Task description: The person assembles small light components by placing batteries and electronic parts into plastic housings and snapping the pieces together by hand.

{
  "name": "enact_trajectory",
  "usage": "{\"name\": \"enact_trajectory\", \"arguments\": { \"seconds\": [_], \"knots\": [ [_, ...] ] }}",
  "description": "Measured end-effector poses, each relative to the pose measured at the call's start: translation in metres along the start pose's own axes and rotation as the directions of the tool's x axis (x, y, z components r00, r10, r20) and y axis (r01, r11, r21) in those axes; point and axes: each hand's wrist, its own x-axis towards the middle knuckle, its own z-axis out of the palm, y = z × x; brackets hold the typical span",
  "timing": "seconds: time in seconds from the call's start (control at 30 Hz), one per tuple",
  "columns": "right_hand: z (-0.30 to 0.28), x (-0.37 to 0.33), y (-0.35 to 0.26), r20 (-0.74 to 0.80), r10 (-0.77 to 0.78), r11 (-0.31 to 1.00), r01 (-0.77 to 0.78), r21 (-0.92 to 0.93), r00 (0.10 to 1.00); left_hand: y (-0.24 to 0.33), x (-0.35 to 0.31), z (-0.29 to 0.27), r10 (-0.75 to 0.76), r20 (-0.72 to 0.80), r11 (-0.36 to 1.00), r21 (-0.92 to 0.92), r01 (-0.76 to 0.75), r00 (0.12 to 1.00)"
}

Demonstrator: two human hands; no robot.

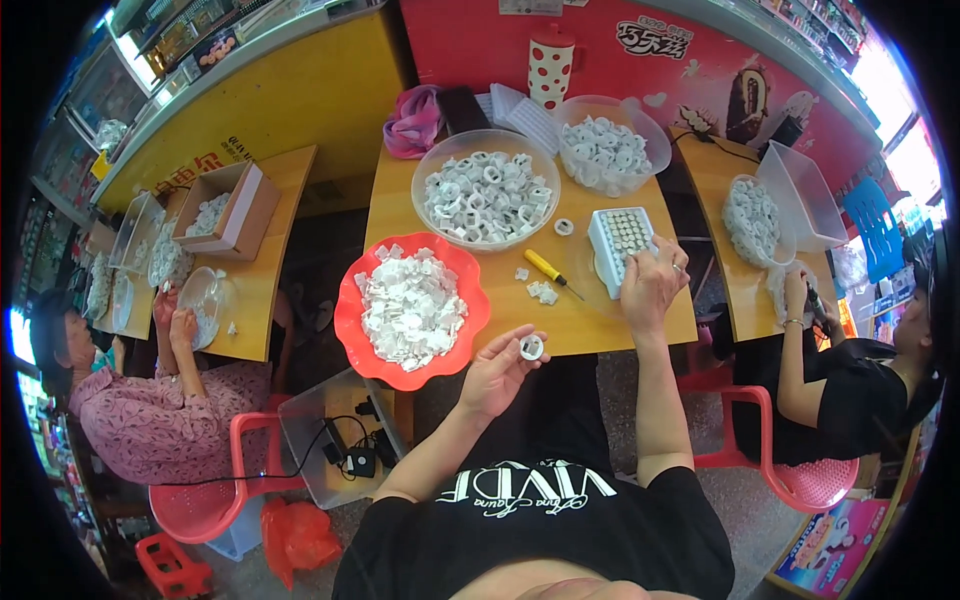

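My left hand (497, 370) pinches a small white plastic ring (531, 347) with a dark opening, just off the table's near edge. With fingers drawn together, my right hand (654, 285) reaches onto a white tray (604, 270) filled with rows of small round pieces (628, 228); what its fingertips grip is hidden. Left of the tray lies a yellow-handled screwdriver (543, 264), with a few loose white pieces (542, 292) beside it. A red scalloped bowl (352, 335) holds a heap of flat white pieces. Behind it, a clear bowl (420, 205) is full of white rings.
Another clear tub (655, 140) of white parts stands at the back right, near a polka-dot cup (550, 65). A plastic bin (300, 430) with black adapters sits low left. Co-workers sit at side tables, a person (140, 410) left and a person (850, 390) right.
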Motion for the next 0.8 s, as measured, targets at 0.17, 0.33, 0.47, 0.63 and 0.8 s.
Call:
{"name": "enact_trajectory", "arguments": {
  "seconds": [0.17,0.33,0.47,0.63,0.8],
  "knots": [
    [-0.016,-0.013,-0.010,-0.035,-0.050,0.923,0.060,0.380,0.998,0.000,0.002,-0.002,-0.012,0.010,0.999,-0.045,0.013,1.000],
    [-0.053,-0.065,-0.062,0.096,-0.324,0.680,0.161,0.715,0.941,-0.002,0.000,-0.001,-0.039,0.029,0.999,-0.017,0.040,0.999],
    [-0.055,-0.079,-0.071,0.075,-0.388,0.708,0.245,0.663,0.919,-0.007,-0.003,-0.002,-0.037,0.043,0.999,-0.036,0.038,0.998],
    [-0.055,-0.079,-0.073,0.096,-0.398,0.700,0.234,0.675,0.912,-0.009,-0.006,0.001,-0.020,0.036,1.000,-0.013,0.020,0.999],
    [-0.049,-0.085,-0.071,0.377,-0.233,0.538,-0.204,0.818,0.896,-0.009,-0.011,0.001,0.000,0.064,1.000,0.015,-0.001,0.998]
  ]
}}
